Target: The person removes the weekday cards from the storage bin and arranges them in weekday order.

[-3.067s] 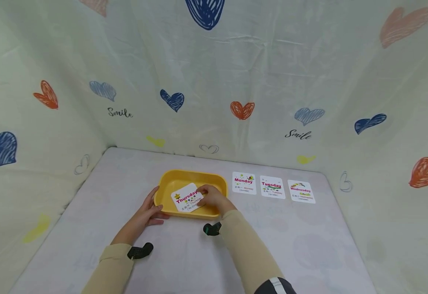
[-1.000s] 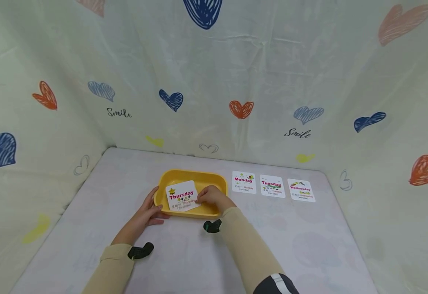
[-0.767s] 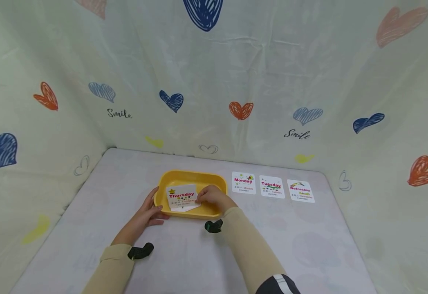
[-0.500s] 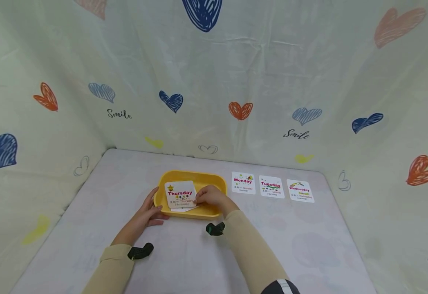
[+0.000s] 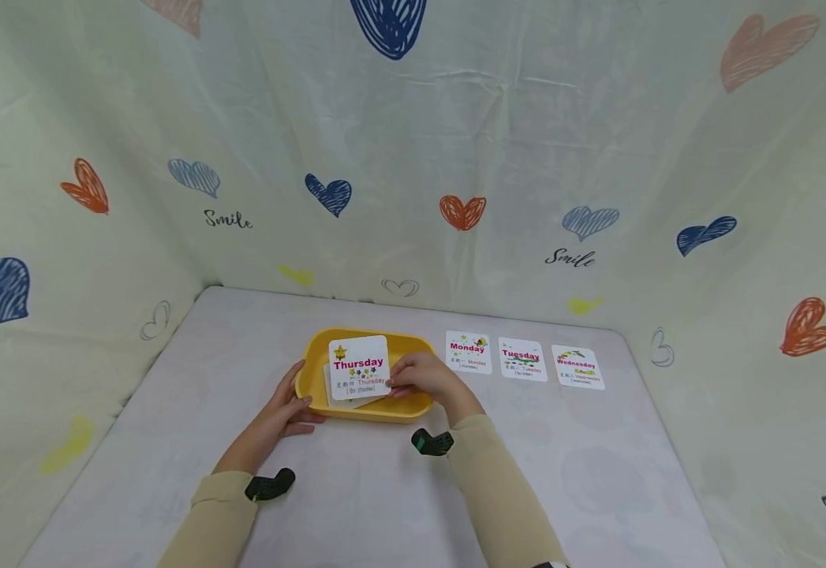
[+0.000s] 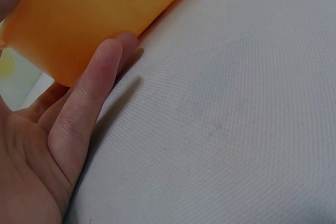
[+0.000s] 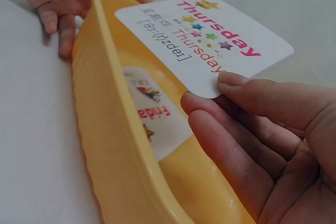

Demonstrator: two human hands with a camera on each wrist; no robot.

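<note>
My right hand (image 5: pixel 432 382) pinches the lower right corner of a white Thursday card (image 5: pixel 359 366) between thumb and fingers. In the right wrist view the Thursday card (image 7: pixel 210 38) is lifted above the yellow tray (image 7: pixel 97 108), tilted, its printed face showing. A card reading "Frida" (image 7: pixel 157 116) lies inside the tray, upside down in that view and partly covered. My left hand (image 5: pixel 279 404) grips the left end of the tray (image 5: pixel 413 405), thumb at the rim. From the left wrist view, fingers (image 6: pixel 84 98) of that hand lie against the tray's outer wall and underside.
To the tray's right, Monday (image 5: pixel 469 353), Tuesday (image 5: pixel 522 360) and Wednesday (image 5: pixel 578 368) cards lie face up in a row on the white table (image 5: pixel 356 505). A pale curtain (image 5: pixel 398 134) with printed hearts encloses the back and sides.
The Thursday card has come up off the card beneath it and shifted slightly right and toward the back with my right hand. My left hand stays on the tray.
</note>
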